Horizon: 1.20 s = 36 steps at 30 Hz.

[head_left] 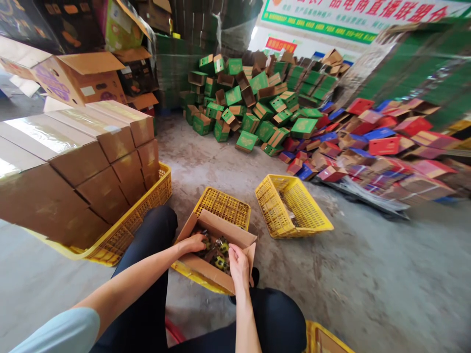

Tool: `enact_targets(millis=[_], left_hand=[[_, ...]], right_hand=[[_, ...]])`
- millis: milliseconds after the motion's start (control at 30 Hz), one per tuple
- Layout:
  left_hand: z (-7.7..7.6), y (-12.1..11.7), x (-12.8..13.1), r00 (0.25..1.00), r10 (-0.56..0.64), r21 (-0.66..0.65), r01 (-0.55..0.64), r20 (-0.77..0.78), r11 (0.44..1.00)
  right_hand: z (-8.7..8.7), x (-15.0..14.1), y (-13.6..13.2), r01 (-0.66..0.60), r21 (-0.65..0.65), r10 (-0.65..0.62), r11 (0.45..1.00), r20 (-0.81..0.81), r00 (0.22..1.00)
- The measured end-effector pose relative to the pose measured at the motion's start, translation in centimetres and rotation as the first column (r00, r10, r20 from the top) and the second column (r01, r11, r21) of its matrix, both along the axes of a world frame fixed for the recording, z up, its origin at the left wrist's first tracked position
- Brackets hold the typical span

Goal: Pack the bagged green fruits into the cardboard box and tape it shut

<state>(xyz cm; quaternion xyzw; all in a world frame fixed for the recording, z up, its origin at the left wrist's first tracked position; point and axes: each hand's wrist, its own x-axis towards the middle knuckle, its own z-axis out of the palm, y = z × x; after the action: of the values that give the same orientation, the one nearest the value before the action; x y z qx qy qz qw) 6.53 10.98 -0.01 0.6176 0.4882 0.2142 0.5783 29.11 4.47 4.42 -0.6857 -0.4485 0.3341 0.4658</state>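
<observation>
A warehouse-like room has a bare gray concrete floor (206, 162), scuffed and stained in brown patches. Across the back lies a loose heap of green cartons (233, 95), spilling beside a jumble of red and blue cartons (384, 145). Tall green stacks (408, 73) wrapped in clear plastic rise at the right. On the pale rear wall hangs a white banner (353, 17) with red and green Chinese lettering, above a small red sign (281, 45). Bright light glows beside the banner. Dark printed boxes (69, 24) are piled upper left.
</observation>
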Motion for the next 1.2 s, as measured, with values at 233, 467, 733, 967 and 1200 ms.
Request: enact_targets(millis=[233,467,733,967,1200], left_hand=[[1.6,-0.8,0.1,0.999,0.003,0.103,0.001,-0.035,0.995],[5.2,-2.3,0.0,0.993,-0.006,0.259,-0.024,0.116,0.965],[8.1,-2.7,-1.4,0.844,0.196,-0.008,-0.221,0.499,0.975],[8.4,-3.5,-0.7,0.763,0.265,-0.218,-0.166,0.589,0.962],[8.5,-3.7,-1.0,0.790,0.243,-0.307,-0.072,0.563,0.949]], right_hand=[[0.1,0.1,-0.4,-0.014,-0.005,0.014,1.000,-0.030,0.999],[1.5,-0.2,-1.1,-0.053,-0.083,0.043,0.995,-0.114,0.993],[5.4,-2.5,-2.8,-0.167,-0.123,0.061,0.978,-0.600,0.798],[5.9,-1.8,-4.3,-0.107,-0.089,0.053,0.990,-0.471,0.881],[5.2,-2.0,-4.7,-0.093,-0.072,0.054,0.993,-0.425,0.904]])
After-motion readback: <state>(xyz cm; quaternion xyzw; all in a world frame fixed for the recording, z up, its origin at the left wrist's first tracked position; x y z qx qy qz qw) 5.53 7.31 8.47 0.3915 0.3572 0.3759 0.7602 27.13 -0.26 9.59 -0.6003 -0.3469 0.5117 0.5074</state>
